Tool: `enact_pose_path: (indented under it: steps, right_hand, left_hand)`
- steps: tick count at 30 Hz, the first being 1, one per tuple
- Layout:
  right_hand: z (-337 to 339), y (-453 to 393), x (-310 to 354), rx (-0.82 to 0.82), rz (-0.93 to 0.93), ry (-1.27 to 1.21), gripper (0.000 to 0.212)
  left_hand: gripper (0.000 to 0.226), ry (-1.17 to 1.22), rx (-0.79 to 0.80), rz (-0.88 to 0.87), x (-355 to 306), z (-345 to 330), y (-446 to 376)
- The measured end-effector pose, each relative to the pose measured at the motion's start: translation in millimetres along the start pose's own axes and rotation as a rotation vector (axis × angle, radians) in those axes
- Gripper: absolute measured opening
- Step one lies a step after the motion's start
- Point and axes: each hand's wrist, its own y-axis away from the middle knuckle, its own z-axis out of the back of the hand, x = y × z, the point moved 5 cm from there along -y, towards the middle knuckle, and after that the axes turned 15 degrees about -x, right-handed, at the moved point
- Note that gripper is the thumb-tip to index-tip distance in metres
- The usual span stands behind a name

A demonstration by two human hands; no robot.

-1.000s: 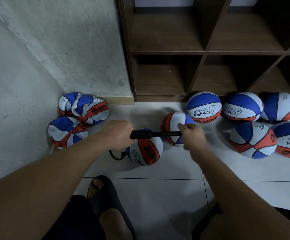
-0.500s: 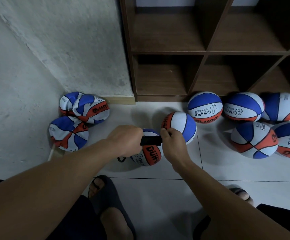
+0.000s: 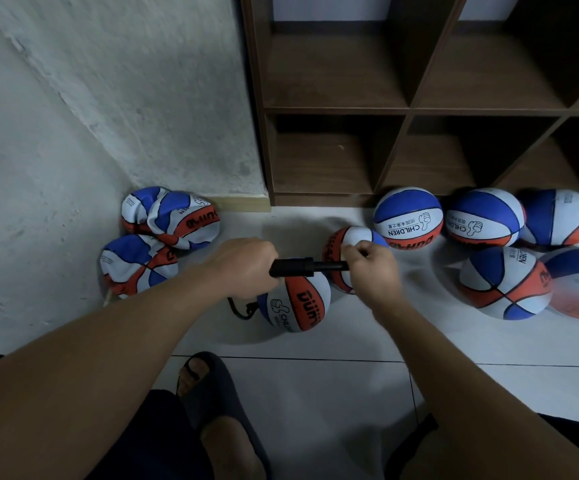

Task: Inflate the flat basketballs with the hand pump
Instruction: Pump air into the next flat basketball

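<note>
My left hand (image 3: 243,268) grips the barrel of the black hand pump (image 3: 293,267), held level above the floor. My right hand (image 3: 373,268) grips the pump's handle, with a short length of rod showing between barrel and hand. A black hose (image 3: 238,310) loops from the pump down to a blue, white and orange basketball (image 3: 298,301) lying on the floor just under the pump. Three flat, crumpled basketballs (image 3: 163,233) are piled in the corner at the left. Another round ball (image 3: 350,247) sits behind my right hand.
Several inflated basketballs (image 3: 482,237) lie on the white tile floor (image 3: 315,393) at the right, in front of a dark wooden shelf unit (image 3: 405,109). A rough grey wall (image 3: 108,98) closes the left side. My sandalled foot (image 3: 212,393) is below the pump.
My right hand pushed the handle in until it met the barrel, then drew it partway out to the right again. My left hand stayed on the barrel.
</note>
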Motion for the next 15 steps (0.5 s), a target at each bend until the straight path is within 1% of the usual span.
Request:
enact_pose_path:
  steps: [4,7,12,15]
  right_hand:
    - [25.8,-22.1,-8.1,-0.111,-0.051,-0.041,0.039]
    - [17.2,-8.1,-6.2,-0.169,-0.034,-0.04,0.035]
    - [-14.7,27.2,7.1,-0.057,0.024,-0.037,0.036]
    - [-21.2,34.0,14.3,0.002,0.052,-0.057,0.037]
  left_hand:
    - [0.028,-0.032,0.015,0.028,13.6,5.6,1.0]
    - [0.022,-0.021,0.034,0.042,1.2,0.9,4.9]
    - [0.025,-0.026,0.015,0.034,-13.4,0.5,7.9]
    - [0.023,-0.011,0.001,0.016,-19.9,-4.9,7.7]
